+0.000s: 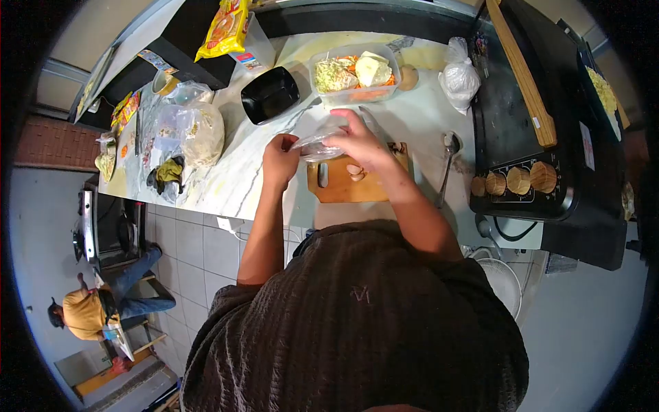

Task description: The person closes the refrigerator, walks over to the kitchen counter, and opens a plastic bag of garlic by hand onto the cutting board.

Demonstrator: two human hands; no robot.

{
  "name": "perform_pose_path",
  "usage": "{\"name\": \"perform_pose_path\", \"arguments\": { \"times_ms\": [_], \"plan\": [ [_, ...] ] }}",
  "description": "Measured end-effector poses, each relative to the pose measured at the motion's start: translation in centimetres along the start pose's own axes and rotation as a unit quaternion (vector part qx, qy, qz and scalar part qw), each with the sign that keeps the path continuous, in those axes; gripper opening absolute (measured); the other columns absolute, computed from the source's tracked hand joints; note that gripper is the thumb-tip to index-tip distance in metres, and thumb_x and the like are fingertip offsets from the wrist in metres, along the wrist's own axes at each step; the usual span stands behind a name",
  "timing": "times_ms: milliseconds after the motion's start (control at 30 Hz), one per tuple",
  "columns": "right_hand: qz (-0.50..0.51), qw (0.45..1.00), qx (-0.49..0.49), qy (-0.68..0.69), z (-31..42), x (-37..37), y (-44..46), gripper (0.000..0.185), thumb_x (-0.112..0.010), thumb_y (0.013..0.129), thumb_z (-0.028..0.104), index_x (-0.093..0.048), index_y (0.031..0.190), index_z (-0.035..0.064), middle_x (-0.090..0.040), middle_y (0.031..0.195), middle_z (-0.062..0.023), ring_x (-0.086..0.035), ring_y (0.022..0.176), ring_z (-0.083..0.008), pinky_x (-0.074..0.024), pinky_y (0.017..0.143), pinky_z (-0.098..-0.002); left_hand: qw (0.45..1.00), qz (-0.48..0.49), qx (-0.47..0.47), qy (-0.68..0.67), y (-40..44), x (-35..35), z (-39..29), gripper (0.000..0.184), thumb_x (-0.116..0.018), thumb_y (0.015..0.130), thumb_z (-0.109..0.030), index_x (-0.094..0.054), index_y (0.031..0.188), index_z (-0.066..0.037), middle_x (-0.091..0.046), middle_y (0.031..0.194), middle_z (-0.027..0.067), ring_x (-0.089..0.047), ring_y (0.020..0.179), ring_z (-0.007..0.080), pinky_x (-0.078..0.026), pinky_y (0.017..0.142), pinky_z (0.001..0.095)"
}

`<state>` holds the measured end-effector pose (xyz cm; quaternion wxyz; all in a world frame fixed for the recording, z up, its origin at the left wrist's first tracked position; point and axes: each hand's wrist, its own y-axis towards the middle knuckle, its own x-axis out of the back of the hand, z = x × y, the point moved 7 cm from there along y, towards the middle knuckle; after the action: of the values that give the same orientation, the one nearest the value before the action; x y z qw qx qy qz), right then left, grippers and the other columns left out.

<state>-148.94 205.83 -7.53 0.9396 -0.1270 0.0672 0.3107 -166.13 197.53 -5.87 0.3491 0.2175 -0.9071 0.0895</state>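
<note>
Between both hands a clear plastic bag (317,146) is stretched above the worktop. My left hand (280,162) pinches its left end, fingers closed. My right hand (360,142) grips the other side, thumb and fingers bent round the film. Whether anything lies inside the bag I cannot tell. Just below is a wooden cutting board (331,191) with a few pale garlic cloves (355,172) on it. Beyond the hands stands a clear plastic container (374,94) of shredded cabbage and carrot with a larger pale piece on top.
A black bowl (270,96) sits left of the container. Further left are a filled plastic bag (202,134) and yellow packets (226,31). To the right lie a spoon (447,161), a tied white bag (459,84) and a black cooker (511,130). Another person (86,312) is at far left.
</note>
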Motion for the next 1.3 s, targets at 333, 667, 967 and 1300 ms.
{"name": "perform_pose_path", "arguments": {
  "times_ms": [333, 667, 967, 1300],
  "plan": [
    [0.001, 0.889, 0.328, -0.319, 4.0, -1.9, -2.3, 0.015, -0.059, 0.079, -0.007, -0.07, 0.083, 0.0034, -0.051, 0.116, -0.0146, -0.062, 0.09, -0.0287, -0.0507, 0.078, -0.0351, 0.765, 0.211, 0.149, -0.591, -1.3, -1.7, -0.2, 0.028, -0.053, 0.088, -0.001, -0.048, 0.116, -0.003, -0.061, 0.091, 0.0063, -0.06, 0.083, 0.0164, -0.051, 0.077, 0.0308],
    [-0.023, 0.845, 0.211, -0.49, 2.8, -3.1, -2.2, 0.033, -0.068, 0.077, -0.001, -0.063, 0.109, 0.0037, -0.045, 0.123, -0.0158, -0.062, 0.093, -0.0365, -0.0507, 0.085, -0.0427, 0.995, 0.082, 0.054, 0.002, -2.0, -0.4, -2.7, 0.042, -0.071, 0.079, -0.023, -0.057, 0.109, 0.003, -0.068, 0.088, 0.0189, -0.066, 0.074, 0.0266, -0.051, 0.068, 0.0341],
    [0.017, 0.876, 0.163, -0.453, 2.7, -2.5, -1.9, 0.034, -0.073, 0.073, 0.003, -0.063, 0.105, 0.011, -0.047, 0.114, -0.0191, -0.06, 0.097, -0.0378, -0.0501, 0.085, -0.0428, 0.995, 0.014, 0.066, -0.075, -2.7, -0.2, -0.9, 0.034, -0.067, 0.08, -0.016, -0.058, 0.108, 0.001, -0.069, 0.091, 0.0182, -0.068, 0.079, 0.025, -0.052, 0.072, 0.0337],
    [0.027, 0.87, 0.152, -0.469, 1.5, -3.7, -1.5, 0.031, -0.072, 0.074, 0.013, -0.065, 0.104, 0.0095, -0.046, 0.118, -0.0203, -0.059, 0.1, -0.0386, -0.0499, 0.087, -0.0443, 0.951, 0.053, 0.144, -0.268, -2.3, -1.5, 1.7, 0.032, -0.06, 0.085, -0.005, -0.052, 0.114, 0.004, -0.068, 0.092, 0.0145, -0.064, 0.082, 0.0182, -0.049, 0.076, 0.0285]
  ]
}}
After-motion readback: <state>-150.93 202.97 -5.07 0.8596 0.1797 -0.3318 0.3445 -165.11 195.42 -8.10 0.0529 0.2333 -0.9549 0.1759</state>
